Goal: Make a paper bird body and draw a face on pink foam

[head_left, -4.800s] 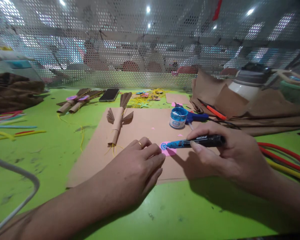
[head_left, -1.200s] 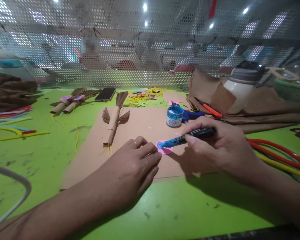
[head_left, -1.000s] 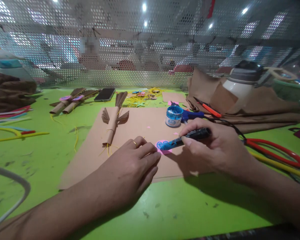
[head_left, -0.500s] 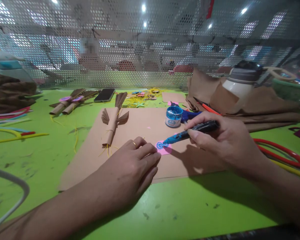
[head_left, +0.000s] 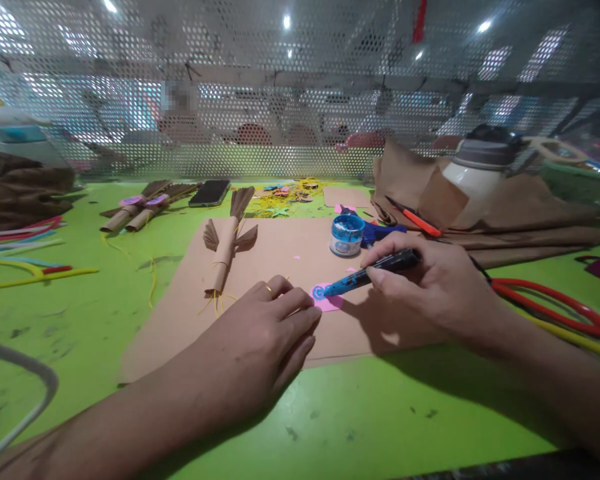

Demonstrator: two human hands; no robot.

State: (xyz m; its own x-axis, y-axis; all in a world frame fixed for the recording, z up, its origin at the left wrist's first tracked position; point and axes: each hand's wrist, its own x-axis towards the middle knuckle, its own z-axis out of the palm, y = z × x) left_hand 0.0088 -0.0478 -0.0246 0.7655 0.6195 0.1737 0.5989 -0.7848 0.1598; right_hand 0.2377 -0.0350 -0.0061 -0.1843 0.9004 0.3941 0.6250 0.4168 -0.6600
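Observation:
My right hand grips a black marker with a blue-stained front end. The marker's tip meets a small pink paper piece bearing blue swirl marks. With its fingers together and bent, my left hand presses the left edge of that paper; the fingertips hide part of it. Both hands are over a large brown paper sheet. An uncapped jar of blue paint stands just beyond the marker. To the left on the sheet lies a rolled brown paper figure with pleated wings and tail and yellow string legs.
Two similar paper figures and a phone lie at the back left. Yellow string scraps are behind the sheet. Brown paper, an orange-handled tool and a white bottle are at right. A perforated screen closes the back.
My right hand and the marker have shifted slightly left and lower, with the tip now further left on the pink paper. My left hand stays in place.

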